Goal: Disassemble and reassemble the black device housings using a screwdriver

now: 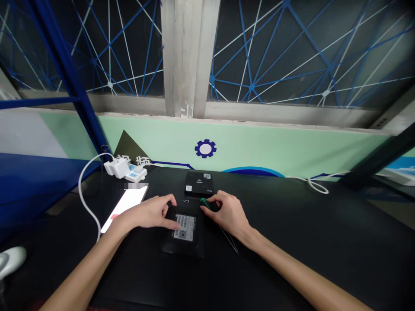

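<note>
A flat black device with a white label full of print and codes lies on the black table. My left hand grips its left side, thumb over the label's edge and fingers curled at the upper left corner. Just right of the device, my right hand is closed in a pinch at a small green item. Thin metal prongs, possibly tweezers, stick out below that hand; whether they join the green part is hidden. Small silvery marks or bits show above the device.
A black box with a small code sticker stands behind my hands. Left of them lies a phone with a lit screen, near a white power strip, charger and looping cable. A white rounded object is far left.
</note>
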{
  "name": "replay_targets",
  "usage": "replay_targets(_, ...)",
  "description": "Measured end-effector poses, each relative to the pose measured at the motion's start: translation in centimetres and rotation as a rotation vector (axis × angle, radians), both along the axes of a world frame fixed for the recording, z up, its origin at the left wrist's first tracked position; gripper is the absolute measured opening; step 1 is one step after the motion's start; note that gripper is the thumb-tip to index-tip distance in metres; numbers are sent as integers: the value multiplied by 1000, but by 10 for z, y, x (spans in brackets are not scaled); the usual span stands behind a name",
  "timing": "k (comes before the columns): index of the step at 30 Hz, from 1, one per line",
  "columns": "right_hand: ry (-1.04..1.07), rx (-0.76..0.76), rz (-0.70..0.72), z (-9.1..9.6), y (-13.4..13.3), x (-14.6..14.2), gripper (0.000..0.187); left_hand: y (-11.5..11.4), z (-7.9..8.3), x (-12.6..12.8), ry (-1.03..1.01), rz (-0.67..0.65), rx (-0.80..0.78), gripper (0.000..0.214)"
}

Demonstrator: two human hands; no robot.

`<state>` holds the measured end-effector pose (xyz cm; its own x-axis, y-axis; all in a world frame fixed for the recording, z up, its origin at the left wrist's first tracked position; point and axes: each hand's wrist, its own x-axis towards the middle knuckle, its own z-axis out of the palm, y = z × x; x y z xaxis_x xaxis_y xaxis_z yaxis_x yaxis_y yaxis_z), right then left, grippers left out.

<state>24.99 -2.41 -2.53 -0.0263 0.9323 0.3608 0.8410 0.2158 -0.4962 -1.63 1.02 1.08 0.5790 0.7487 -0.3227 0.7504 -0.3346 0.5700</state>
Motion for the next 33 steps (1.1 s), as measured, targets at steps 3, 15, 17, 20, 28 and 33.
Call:
replay_targets(3,173,2,27,0,1,0,19,0,0,-1,-5,6,-2,64)
replay_targets(15,1268,-130,81,10,1,2,43,1,0,-1,-24,0,-9,64)
replay_targets(17,1355,-96,85,10,0,2,43,0,1,-2,-25,2,-14,65)
replay_targets(20,1447,-8,72,7,2,2,46,0,0,-2,-27,3,-8,66)
replay_targets(28,1327,47,115,-6,9,3,40,1,-3,-3,-34,-4,-1,65)
replay_targets(33,1227,23,157,-9,7,0,38,0,-1,-1,-19,-16,44,64)
